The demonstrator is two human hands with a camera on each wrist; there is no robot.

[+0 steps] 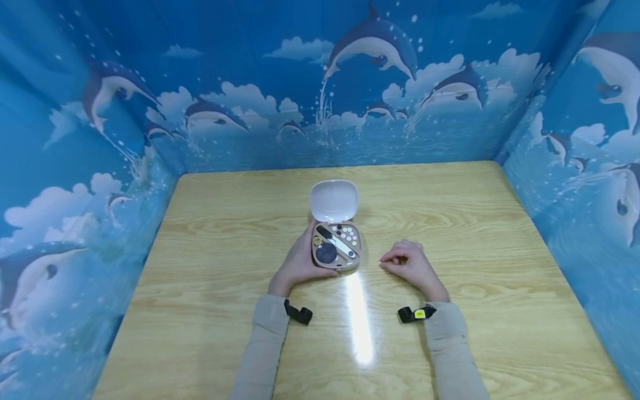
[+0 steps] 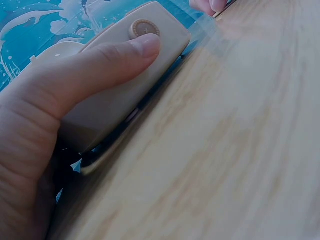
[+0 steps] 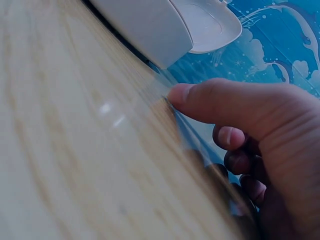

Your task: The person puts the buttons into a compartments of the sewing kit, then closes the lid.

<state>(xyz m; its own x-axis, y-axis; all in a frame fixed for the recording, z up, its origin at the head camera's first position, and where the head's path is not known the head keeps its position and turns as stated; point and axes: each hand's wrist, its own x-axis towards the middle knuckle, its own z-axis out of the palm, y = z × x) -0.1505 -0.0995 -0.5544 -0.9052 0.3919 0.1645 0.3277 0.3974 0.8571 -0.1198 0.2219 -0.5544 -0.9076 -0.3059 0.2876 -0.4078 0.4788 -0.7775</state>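
A sewing kit box [image 1: 342, 267] stands on the table with its white lid [image 1: 334, 201] raised at the back. My left hand [image 1: 301, 258] grips its left side, the thumb pressed on the front wall beside a round catch [image 2: 145, 30]. Inside are white and dark buttons [image 1: 348, 238], a long black-and-white tool [image 1: 342, 246] lying diagonally, a dark round piece [image 1: 326, 253] and a small gold-coloured item [image 1: 317, 240]. To the right of the box, my right hand [image 1: 411, 265] has curled fingers and pinches a tiny white thing [image 1: 380, 263], too small to identify.
The wooden table [image 1: 225, 222] carries a bright light reflection [image 1: 360, 322] in front of the box. Blue dolphin-print curtains [image 1: 280, 83] enclose its back and sides. A black wrist camera is strapped on each sleeved forearm.
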